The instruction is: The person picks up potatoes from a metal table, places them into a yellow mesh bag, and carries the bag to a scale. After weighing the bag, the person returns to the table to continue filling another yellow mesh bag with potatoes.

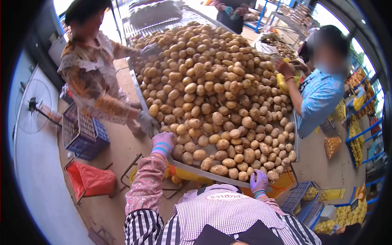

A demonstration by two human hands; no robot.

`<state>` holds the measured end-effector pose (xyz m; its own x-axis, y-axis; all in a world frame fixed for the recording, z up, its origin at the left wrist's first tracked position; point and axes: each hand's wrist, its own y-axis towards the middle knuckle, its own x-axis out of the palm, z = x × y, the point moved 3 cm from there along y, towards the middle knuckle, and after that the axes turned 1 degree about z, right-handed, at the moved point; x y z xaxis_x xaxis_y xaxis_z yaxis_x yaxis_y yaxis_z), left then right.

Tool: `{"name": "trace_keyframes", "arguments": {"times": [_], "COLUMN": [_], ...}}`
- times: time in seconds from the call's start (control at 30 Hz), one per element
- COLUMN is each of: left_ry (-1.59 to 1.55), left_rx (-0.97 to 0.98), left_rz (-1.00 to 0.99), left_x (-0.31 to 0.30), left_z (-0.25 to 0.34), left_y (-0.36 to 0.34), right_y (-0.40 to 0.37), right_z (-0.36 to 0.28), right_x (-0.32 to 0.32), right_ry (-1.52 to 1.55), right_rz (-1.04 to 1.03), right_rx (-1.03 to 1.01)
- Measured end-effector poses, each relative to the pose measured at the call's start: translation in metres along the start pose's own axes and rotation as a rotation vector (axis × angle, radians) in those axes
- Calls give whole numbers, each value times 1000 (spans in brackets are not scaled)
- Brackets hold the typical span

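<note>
Potatoes (204, 94) lie heaped on a large metal table (192, 168). Both my hands wear purple gloves. At the table's near left corner, my left hand (163, 143) rests against the edge beside the potatoes, its fingers bent; whether it grips anything is hidden. My right hand (259, 181) is at the near edge, touching or close to the potatoes there, with thumb and fingers apart and nothing seen between them.
A person in a patterned top (96, 77) stands left, gloved hands at the table. Another in a blue shirt (322, 92) holds a yellow bag (282, 83) at the right. Blue crates (83, 130) and a red bag (90, 178) stand on the floor.
</note>
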<state>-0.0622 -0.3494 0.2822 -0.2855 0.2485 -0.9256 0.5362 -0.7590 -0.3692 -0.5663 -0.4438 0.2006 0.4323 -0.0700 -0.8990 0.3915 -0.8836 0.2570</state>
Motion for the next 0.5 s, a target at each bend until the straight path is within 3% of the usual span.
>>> {"name": "trace_keyframes", "arguments": {"times": [0.1,0.13,0.2,0.33,0.4,0.43,0.47,0.5], "left_ry": [-34,-163,-617,-333,-421,-392,-1135,-1141], "left_rx": [60,81,102,149,253,240,128,151], "left_rz": [-139,-344,-490,-464,-321,-352,-486,-460], "left_x": [4,14,3,27,55,37,47,39], "left_z": [-10,-19,-20,-30,-53,-34,-27,-10], "left_y": [24,39,23,40,59,34,8,-5], "right_y": [2,3,1,0,-2,-2,-1,0], "right_z": [-3,-4,-1,2,4,4,3,2], "right_x": [-4,-7,-7,-10,-10,-12,-15,-18], "right_ry": [-4,0,38,63,48,67,86,106], "right_rz": [-10,-16,-7,-105,-186,-194,-204,-217], "right_rx": [51,74,92,142,168,158,170,177]}}
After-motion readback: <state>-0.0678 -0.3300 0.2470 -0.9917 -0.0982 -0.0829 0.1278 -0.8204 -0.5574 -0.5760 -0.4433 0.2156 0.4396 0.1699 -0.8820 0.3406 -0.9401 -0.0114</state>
